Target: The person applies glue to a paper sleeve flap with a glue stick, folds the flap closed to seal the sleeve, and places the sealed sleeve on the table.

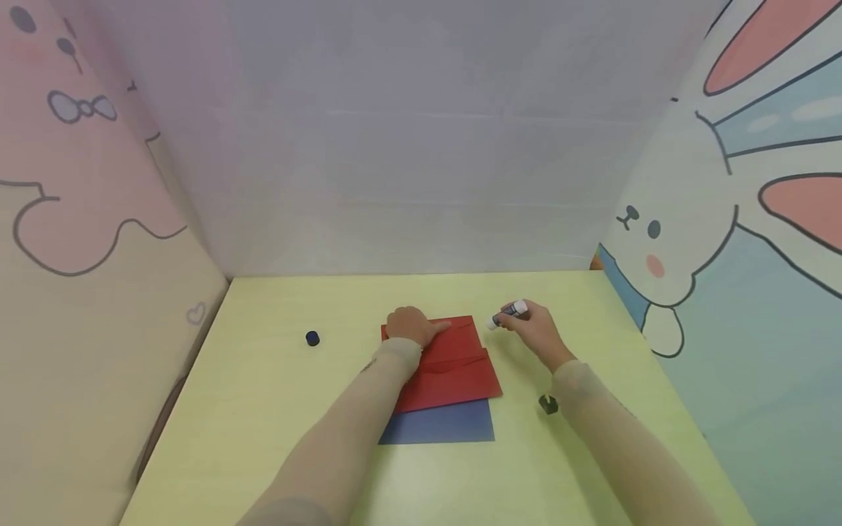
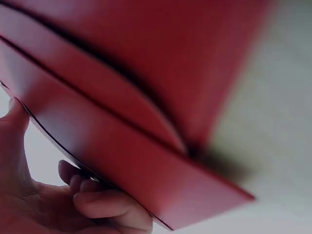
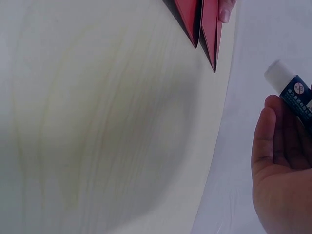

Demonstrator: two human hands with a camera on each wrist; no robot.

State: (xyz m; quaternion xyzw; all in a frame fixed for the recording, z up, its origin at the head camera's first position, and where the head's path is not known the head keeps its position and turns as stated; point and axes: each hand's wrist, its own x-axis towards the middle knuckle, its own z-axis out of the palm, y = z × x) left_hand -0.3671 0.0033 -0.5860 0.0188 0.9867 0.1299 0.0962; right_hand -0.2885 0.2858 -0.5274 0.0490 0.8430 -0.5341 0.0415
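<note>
My left hand [image 1: 409, 324] lies over the far left part of a red folded paper [image 1: 454, 376], thumb stretched to the right. In the left wrist view its curled fingers [image 2: 109, 204] and thumb grip along the edge of the red paper [image 2: 126, 151], whose curved flap shows. My right hand [image 1: 538, 332] pinches a glue stick [image 1: 510, 313] just right of the paper's far corner. White end toward the paper, the glue stick [image 3: 298, 92] has a dark label. A blue sheet [image 1: 441, 424] sticks out from under the red paper's near edge.
A small dark blue cap [image 1: 312, 338] stands on the pale yellow table [image 1: 276, 409] to the left. By the right forearm is a small dark object [image 1: 548, 404]. Cloth walls with cartoon drawings enclose the table at the back and both sides.
</note>
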